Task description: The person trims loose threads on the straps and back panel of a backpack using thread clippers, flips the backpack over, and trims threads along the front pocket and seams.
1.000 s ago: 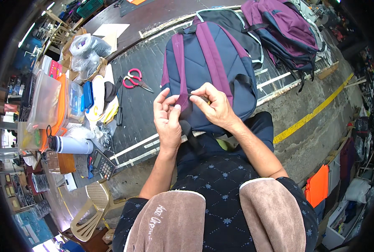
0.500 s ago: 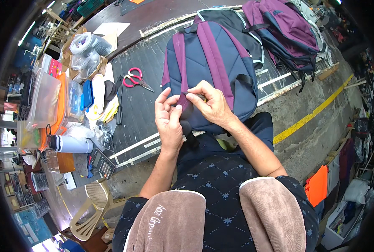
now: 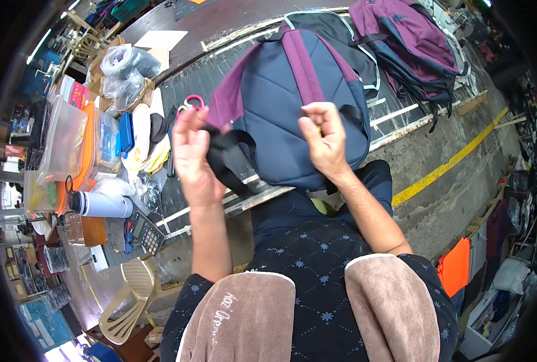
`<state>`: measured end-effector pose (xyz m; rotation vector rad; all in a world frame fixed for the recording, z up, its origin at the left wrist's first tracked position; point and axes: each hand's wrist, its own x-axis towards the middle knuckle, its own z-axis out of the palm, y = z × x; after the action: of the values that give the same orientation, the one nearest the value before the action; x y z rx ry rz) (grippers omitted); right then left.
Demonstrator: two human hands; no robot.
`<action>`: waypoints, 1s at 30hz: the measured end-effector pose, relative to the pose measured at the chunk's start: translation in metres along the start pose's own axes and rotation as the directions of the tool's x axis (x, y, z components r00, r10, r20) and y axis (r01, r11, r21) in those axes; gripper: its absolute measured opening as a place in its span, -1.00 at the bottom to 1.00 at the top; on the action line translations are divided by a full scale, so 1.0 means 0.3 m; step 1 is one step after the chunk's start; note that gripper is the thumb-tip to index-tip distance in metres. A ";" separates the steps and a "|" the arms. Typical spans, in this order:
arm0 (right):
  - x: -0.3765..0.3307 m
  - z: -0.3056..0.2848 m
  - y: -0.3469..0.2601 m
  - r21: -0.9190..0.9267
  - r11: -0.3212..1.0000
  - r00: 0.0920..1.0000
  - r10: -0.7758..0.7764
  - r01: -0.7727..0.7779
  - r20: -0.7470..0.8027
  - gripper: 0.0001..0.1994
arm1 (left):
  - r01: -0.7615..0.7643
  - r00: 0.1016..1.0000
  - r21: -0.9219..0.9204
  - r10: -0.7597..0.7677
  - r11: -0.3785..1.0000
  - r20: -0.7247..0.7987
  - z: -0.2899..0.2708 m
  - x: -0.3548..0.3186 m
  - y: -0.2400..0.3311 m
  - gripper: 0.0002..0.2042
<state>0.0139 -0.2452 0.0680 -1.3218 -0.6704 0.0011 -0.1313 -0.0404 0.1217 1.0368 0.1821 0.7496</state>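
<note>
A navy backpack point(image 3: 280, 84) with maroon shoulder straps lies on the dark table, its strap side up. My left hand point(image 3: 197, 160), blurred by motion, is at the backpack's left, fingers stretched up and apart. Close by its fingers, the left shoulder strap point(image 3: 229, 96) swings out to the left, and black webbing point(image 3: 229, 157) loops beside the palm. Over the right part of the backpack, my right hand point(image 3: 327, 142) is closed in a pinch. A bit of yellow shows between its fingers, too small to name. The right shoulder strap point(image 3: 303, 66) runs up behind that hand.
Red-handled scissors point(image 3: 191, 104) lie left of the backpack, partly behind my left hand. Clear plastic boxes point(image 3: 63, 139), a white bottle point(image 3: 102, 206) and a calculator point(image 3: 146, 234) crowd the left side. Another maroon backpack point(image 3: 410, 42) lies at the far right.
My hands have moved apart, the left one to the left, the right one slightly right. The left shoulder strap, earlier pinched between both hands, has swung out leftward with its webbing.
</note>
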 end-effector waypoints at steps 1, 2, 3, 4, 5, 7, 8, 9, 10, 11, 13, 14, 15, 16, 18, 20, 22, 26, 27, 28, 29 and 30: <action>-0.006 -0.018 -0.001 0.087 0.995 0.998 -0.045 0.049 -0.044 -0.67 | 0.004 0.989 -0.152 0.019 0.988 0.149 0.000 0.014 0.043 -0.34; -0.012 -0.023 -0.014 0.171 0.980 0.992 -0.083 0.098 -0.091 -0.63 | 0.032 0.956 -0.298 0.057 0.954 0.288 0.005 0.022 0.078 -0.27; -0.011 -0.030 -0.027 0.170 0.970 0.978 -0.154 0.176 -0.139 -0.60 | 0.150 0.896 -0.267 -0.017 0.952 0.443 0.018 0.043 0.096 -0.16; -0.008 -0.040 -0.041 0.164 0.953 0.957 -0.223 0.254 -0.187 -0.57 | 0.216 0.838 -0.200 -0.076 0.956 0.541 0.026 0.057 0.081 -0.15; -0.003 -0.032 -0.088 0.306 0.898 0.943 -0.258 0.315 -0.212 -0.60 | 0.283 0.778 -0.143 -0.139 0.948 0.613 0.046 0.050 0.060 -0.18; -0.008 -0.038 -0.132 0.340 0.880 0.943 -0.297 0.331 -0.148 -0.69 | 0.213 0.765 0.069 -0.210 0.975 0.608 0.081 0.020 0.013 -0.23; -0.011 -0.042 -0.144 0.348 0.871 0.938 -0.320 0.348 -0.137 -0.73 | 0.093 0.809 0.221 -0.203 0.971 0.552 0.093 0.015 -0.020 -0.25; -0.026 -0.046 -0.134 0.337 0.901 0.962 -0.257 0.272 -0.090 -0.77 | 0.048 0.896 0.209 -0.134 0.977 0.423 0.090 0.016 -0.046 -0.31; -0.043 -0.052 -0.130 0.334 0.929 0.985 -0.172 0.159 0.009 -0.78 | 0.130 0.955 0.090 -0.149 0.987 0.258 0.073 0.026 -0.051 -0.34; -0.060 -0.057 -0.128 0.314 0.948 0.991 -0.081 0.043 0.110 -0.75 | 0.065 0.975 0.184 -0.102 0.981 0.198 0.036 0.030 -0.061 -0.36; -0.100 -0.063 -0.100 0.272 0.939 0.939 0.115 -0.209 0.323 -0.67 | -0.078 0.988 0.589 -0.017 0.804 0.154 -0.074 0.026 -0.101 -0.42; -0.127 -0.059 -0.061 0.259 0.901 0.875 0.212 -0.347 0.435 -0.66 | -0.108 0.984 0.737 -0.033 0.667 0.175 -0.164 0.014 -0.153 -0.52; -0.145 -0.061 -0.025 0.207 0.879 0.815 0.278 -0.429 0.508 -0.70 | -0.122 0.978 0.865 -0.089 0.487 0.189 -0.156 -0.022 -0.163 -0.54; -0.162 -0.071 0.007 0.148 0.851 0.745 0.342 -0.504 0.573 -0.72 | -0.145 0.970 0.947 -0.146 0.286 0.192 -0.139 -0.060 -0.183 -0.55; -0.152 -0.023 -0.007 0.132 0.801 0.694 0.409 -0.584 0.592 -0.66 | -0.190 0.976 0.964 -0.068 0.185 0.206 -0.178 -0.116 -0.276 -0.53; -0.122 0.003 0.005 -0.395 0.869 0.734 0.474 -0.299 0.486 -0.66 | -0.015 0.998 0.944 -0.051 0.328 0.034 -0.192 -0.128 -0.362 -0.77; -0.115 0.031 0.033 -0.491 0.850 0.828 0.406 -0.188 0.386 -0.69 | 0.287 0.958 0.706 -0.202 0.647 -0.205 -0.280 -0.124 -0.441 -0.88; -0.137 0.029 0.128 -0.563 0.826 0.907 0.247 -0.013 0.340 -0.69 | 0.443 0.894 0.366 -0.373 0.818 -0.249 -0.275 -0.089 -0.460 -0.83; -0.133 0.030 0.121 -0.662 0.748 0.885 0.274 0.048 0.375 -0.68 | 0.455 0.887 0.295 -0.400 0.840 -0.228 -0.273 -0.088 -0.454 -0.80; -0.125 0.019 0.111 -0.663 0.748 0.885 0.277 0.046 0.373 -0.68 | 0.466 0.881 0.223 -0.426 0.856 -0.207 -0.271 -0.087 -0.448 -0.77; -0.103 0.011 0.080 -0.559 0.827 0.746 0.334 0.061 0.576 -0.69 | 0.468 0.881 0.246 -0.424 0.849 -0.212 -0.281 -0.084 -0.443 -0.73; -0.090 0.004 0.063 -0.446 0.894 0.562 0.346 0.045 0.751 -0.69 | 0.466 0.882 0.248 -0.421 0.850 -0.214 -0.289 -0.085 -0.439 -0.73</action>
<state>-0.0017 -0.2488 0.0393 -1.8008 -1.4105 0.7124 -0.1285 -0.0331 -0.0378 1.1605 0.6619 0.3784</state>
